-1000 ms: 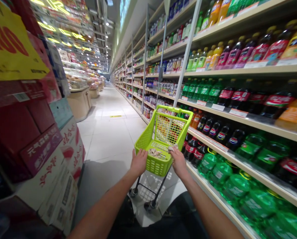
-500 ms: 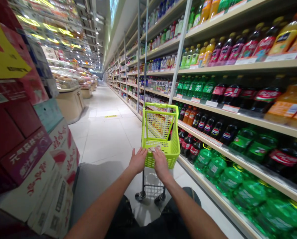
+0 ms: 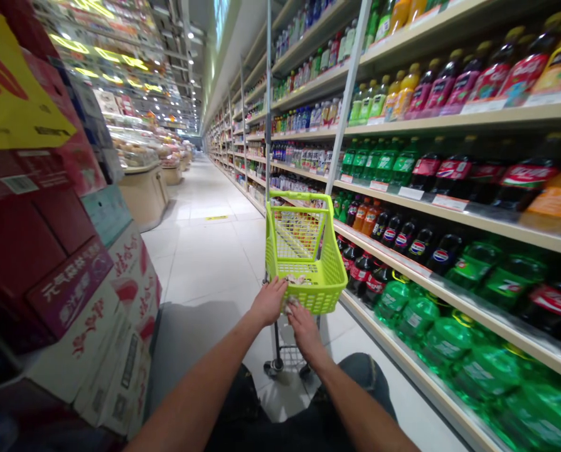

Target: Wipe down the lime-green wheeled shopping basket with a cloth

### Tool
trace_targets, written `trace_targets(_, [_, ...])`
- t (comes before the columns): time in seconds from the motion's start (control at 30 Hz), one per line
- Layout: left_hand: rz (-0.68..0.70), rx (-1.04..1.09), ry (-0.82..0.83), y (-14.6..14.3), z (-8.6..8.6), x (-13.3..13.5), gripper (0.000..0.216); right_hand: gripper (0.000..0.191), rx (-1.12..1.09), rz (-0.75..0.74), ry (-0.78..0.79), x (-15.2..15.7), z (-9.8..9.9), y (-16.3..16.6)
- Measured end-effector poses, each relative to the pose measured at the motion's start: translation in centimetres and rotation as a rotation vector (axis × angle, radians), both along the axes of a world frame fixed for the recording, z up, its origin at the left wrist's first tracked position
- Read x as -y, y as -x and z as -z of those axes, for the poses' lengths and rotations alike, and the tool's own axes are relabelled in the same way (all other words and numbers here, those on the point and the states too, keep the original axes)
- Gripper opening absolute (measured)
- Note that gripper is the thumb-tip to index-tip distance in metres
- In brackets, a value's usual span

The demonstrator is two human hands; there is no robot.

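A small lime-green shopping cart [image 3: 330, 276] stands in the aisle just ahead of me, with a pale crumpled item [image 3: 298, 280] lying in its basket. My left hand [image 3: 270, 300] is closed over the near rim of the basket at its left corner. My right hand [image 3: 302, 321] sits just below the rim beside it, fingers curled around something pale and crumpled, pressed against the cart's near wall. Both forearms reach forward from the bottom of the view.
Long shelves [image 3: 450, 216] of soda bottles, green, dark and orange, run along the right. Stacked red and white cartons [image 3: 73, 295] with a yellow sign [image 3: 12, 100] crowd the left. The white tiled aisle [image 3: 205, 251] stretches ahead toward display counters [image 3: 144, 188].
The cart swung from angled right to pointing straight down the aisle. My right hand moved from the basket's right rim to below the near edge, close to my left hand.
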State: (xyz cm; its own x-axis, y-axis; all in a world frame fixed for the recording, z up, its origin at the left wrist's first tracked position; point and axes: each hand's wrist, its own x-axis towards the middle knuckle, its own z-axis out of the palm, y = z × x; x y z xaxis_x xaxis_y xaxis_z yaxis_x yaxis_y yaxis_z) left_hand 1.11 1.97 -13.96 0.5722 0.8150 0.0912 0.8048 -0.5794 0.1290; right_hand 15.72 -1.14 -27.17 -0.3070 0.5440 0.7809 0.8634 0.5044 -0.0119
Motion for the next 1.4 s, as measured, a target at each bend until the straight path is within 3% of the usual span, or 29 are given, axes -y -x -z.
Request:
trace_targets(0.1, [0.02, 0.011, -0.017, 0.4, 0.1, 0.1, 0.061, 0.032, 0.009, 0.015, 0.008, 0.9, 0.6, -0.8])
trace_targets(0.23, [0.025, 0.033, -0.061, 0.3, 0.5, 0.1, 0.06, 0.038, -0.057, 0.076, -0.016, 0.7, -3.0, -3.0])
trace_targets(0.3, [0.013, 0.023, -0.067, 0.0, 0.4, 0.3, 0.059, 0.039, -0.074, 0.111, -0.047, 0.3, -3.8, -3.5])
trace_targets(0.47, [-0.057, -0.056, -0.062, -0.2, -0.4, 1.0, 0.06, 0.034, 0.035, 0.093, 0.007, 1.2, -0.3, -4.0])
trace_targets(0.53, [-0.084, -0.088, -0.08, -0.4, -0.5, 1.3, 0.06, 0.035, 0.018, 0.114, 0.018, 1.8, 0.0, -4.9])
trace_targets(0.67, [-0.166, -0.084, -0.156, -2.3, 0.0, 1.8, 0.058, 0.04, -0.123, 0.221, -0.04, 1.4, -3.2, -7.2])
trace_targets(0.73, [-0.153, -0.071, -0.183, -3.5, 0.3, 2.2, 0.058, 0.041, -0.154, 0.257, -0.039, 0.8, -3.8, -7.8])
trace_targets(0.93, [-0.064, -0.092, -0.197, -5.2, 0.8, 2.8, 0.058, 0.043, -0.093, 0.203, 0.061, 1.8, 0.6, -8.6])
trace_targets(1.13, [-0.096, -0.083, -0.198, -6.7, 0.3, 3.1, 0.061, 0.047, -0.308, 0.275, -0.039, 0.4, -2.0, -10.3])
trace_targets(1.2, [-0.075, -0.085, -0.186, -7.3, 0.4, 3.3, 0.062, 0.046, -0.332, 0.286, -0.019, 0.0, -1.1, -10.2])
trace_targets(1.33, [-0.039, -0.105, -0.165, -7.4, 0.8, 3.3, 0.062, 0.041, -0.314, 0.255, 0.076, 0.7, 2.6, -10.2])
trace_targets(1.4, [-0.028, -0.1, -0.17, -7.1, 1.1, 3.2, 0.064, 0.043, -0.349, 0.249, 0.083, 0.9, 2.5, -10.8])
